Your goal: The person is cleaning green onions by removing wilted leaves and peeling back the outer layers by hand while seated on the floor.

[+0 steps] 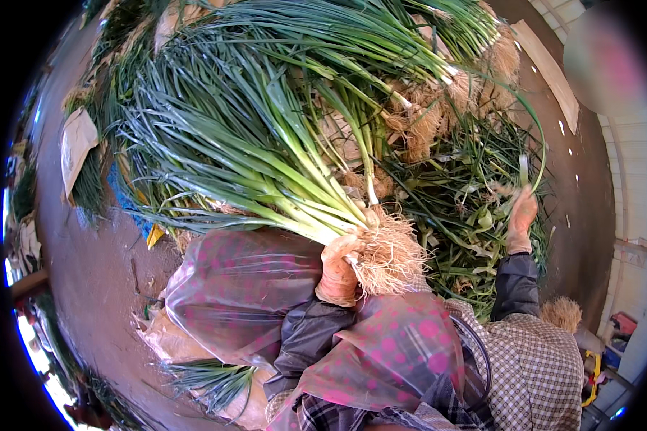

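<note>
A thick bunch of leeks [295, 165] lies slantwise across my covered lap, green leaves to the upper left and pale bushy roots [389, 253] toward the middle. My left hand [338, 273] is closed around the white ends just beside those roots. Out to the right, over a heap of loose leaves [460, 194], my right hand [522, 221] is closed on a single long leek leaf [541, 136] that arches upward. A short whitish piece shows above its fingers, smeared by motion. The fingertips are partly hidden.
More leeks with roots [464, 90] are piled at the top. A cardboard strip [550, 72] lies on the brown floor at the right. A clear sheet with pink dots [402, 345] covers my legs. A whitish sack [79, 147] sits among greens at the left.
</note>
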A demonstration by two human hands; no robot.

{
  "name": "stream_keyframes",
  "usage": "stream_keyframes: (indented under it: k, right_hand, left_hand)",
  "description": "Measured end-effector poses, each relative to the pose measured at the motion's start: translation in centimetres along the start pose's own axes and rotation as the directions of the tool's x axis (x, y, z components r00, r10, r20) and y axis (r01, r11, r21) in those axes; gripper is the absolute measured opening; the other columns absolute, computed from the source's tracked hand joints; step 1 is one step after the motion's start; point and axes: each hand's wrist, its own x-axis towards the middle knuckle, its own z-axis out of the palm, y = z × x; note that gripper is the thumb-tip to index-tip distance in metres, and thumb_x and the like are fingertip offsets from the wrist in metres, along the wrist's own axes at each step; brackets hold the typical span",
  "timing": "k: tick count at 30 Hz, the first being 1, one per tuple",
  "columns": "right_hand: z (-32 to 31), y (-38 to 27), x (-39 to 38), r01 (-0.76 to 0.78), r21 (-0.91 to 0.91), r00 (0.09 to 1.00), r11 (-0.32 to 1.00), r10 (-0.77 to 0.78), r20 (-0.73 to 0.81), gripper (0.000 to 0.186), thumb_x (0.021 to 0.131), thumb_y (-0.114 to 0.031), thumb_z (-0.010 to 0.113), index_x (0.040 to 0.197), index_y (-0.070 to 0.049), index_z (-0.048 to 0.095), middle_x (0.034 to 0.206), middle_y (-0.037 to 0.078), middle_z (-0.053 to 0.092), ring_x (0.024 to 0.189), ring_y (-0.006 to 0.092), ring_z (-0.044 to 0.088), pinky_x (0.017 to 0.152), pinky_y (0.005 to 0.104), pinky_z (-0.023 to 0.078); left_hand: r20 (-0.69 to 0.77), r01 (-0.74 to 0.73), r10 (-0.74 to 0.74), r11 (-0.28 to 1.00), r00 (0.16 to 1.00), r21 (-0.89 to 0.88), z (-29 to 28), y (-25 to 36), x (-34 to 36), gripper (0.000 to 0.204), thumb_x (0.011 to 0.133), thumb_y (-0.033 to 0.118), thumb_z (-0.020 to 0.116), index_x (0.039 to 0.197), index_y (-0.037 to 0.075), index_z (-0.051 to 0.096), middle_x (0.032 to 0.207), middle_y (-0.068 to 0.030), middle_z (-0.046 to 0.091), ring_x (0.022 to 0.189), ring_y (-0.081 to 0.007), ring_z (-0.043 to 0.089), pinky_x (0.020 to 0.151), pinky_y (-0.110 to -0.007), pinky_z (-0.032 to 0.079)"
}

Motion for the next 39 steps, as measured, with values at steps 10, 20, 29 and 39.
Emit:
stream_keyframes:
  k: [10,20,29,39]
  right_hand:
    - [20.9,-9.8,-9.3,-0.181,0.171,0.176,0.969,-0.139,0.974,0.028,0.095,-0.021,0.048,0.113,-0.002,0.058,0.082,0.000,0.055,0.071,0.0077,0.050,0.060,0.0225,0.039]
    - [23.5,-10.5,-13.6,0.742,0.100,0.315,0.662,-0.477,0.821,0.040,0.091,-0.042,0.054,0.070,-0.008,0.061,0.065,0.015,0.059,0.057,0.0362,0.058,0.052,0.0404,0.046]
    - [16.9,1.6,-13.3,0.103,-0.177,0.567,0.979,0.088,0.819,0.025,0.096,-0.031,0.048,0.094,-0.009,0.061,0.073,0.006,0.064,0.058,0.0207,0.061,0.053,0.0316,0.052]
    - [21.4,-5.5,-8.7,0.698,-0.351,0.446,0.625,0.005,0.895,0.050,0.084,-0.054,0.059,0.105,-0.009,0.057,0.090,0.013,0.068,0.082,0.0301,0.066,0.067,0.0409,0.051]
  left_hand:
    - [-0.115,0.212,-0.194,0.962,0.974,0.174,-5.2,0.3,-2.1,0.053,0.083,0.019,0.054,0.128,-0.007,0.043,0.114,-0.0176,0.057,0.096,-0.0225,0.058,0.081,-0.032,0.049]
    - [-0.247,0.186,-0.133,0.961,0.960,0.206,-3.1,1.6,-2.7,0.054,0.079,0.030,0.055,0.119,-0.007,0.051,0.103,-0.0172,0.061,0.091,-0.0238,0.060,0.078,-0.034,0.050]
    - [-0.022,0.007,-0.008,0.999,1.000,-0.053,-3.3,1.6,-2.8,0.067,0.078,0.022,0.052,0.136,-0.006,0.033,0.128,-0.0210,0.048,0.105,-0.0292,0.055,0.091,-0.038,0.046]
    - [-0.114,-0.035,0.036,0.999,0.993,0.011,-2.7,1.7,-2.5,0.077,0.071,0.031,0.056,0.137,-0.001,0.032,0.127,-0.0185,0.048,0.107,-0.0298,0.054,0.097,-0.042,0.043]
